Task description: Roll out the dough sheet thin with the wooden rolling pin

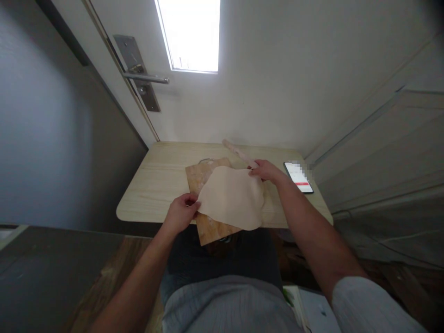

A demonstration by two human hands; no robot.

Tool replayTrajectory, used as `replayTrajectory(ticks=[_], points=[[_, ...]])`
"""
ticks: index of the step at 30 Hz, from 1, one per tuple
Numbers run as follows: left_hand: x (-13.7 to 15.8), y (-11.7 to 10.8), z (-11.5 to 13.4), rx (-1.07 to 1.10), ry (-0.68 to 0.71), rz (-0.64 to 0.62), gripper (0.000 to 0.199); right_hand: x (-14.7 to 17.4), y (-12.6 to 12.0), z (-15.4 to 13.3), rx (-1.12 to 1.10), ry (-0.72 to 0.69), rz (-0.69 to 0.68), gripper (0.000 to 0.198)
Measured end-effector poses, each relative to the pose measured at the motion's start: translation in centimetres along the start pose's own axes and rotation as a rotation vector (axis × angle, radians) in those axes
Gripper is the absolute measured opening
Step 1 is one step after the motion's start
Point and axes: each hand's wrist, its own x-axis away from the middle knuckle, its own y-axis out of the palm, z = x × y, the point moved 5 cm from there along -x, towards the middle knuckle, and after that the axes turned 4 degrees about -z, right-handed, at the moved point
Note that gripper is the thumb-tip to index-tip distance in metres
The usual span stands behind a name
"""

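Note:
A wide, thin sheet of dough [231, 196] lies over a wooden cutting board [217, 231] and hangs past its right side. My left hand [182, 210] pinches the sheet's left edge between thumb and fingers. At the sheet's upper right edge is my right hand [264, 170], its fingers closed around one end of a floury rolling pin [237, 151]. The thumb of that hand also touches the dough. The pin slants up and left, behind the sheet. Flour marks the bare upper left of the board, whose near corner juts over the table's front edge.
The board rests on a small pale wooden table [149, 185] against a white door with a metal handle [147, 78]. A phone [298, 177] with a lit screen lies at the table's right end. A grey panel [45, 129] stands on the left.

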Motion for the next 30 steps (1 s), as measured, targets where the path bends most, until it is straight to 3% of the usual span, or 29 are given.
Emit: replayTrajectory(ticks=[7, 17, 23, 30], points=[[0.2, -0.1, 0.1, -0.295, 0.132, 0.075, 0.010, -0.9, 0.7, -0.7, 0.150, -0.145, 0.114, 0.022], [-1.1, -2.2, -0.1, -0.293, 0.077, 0.112, 0.020, 1.9, 1.0, 2.0, 0.267, -0.172, 0.231, 0.022], [-1.0, -2.3, 0.0, -0.401, 0.053, 0.088, 0.018, 2.2, 1.5, 1.7, 0.340, -0.176, 0.317, 0.022], [0.1, -3.0, 2.1, -0.530, 0.088, 0.214, 0.018, 4.8, 0.3, 1.2, 0.388, -0.247, 0.333, 0.023]])
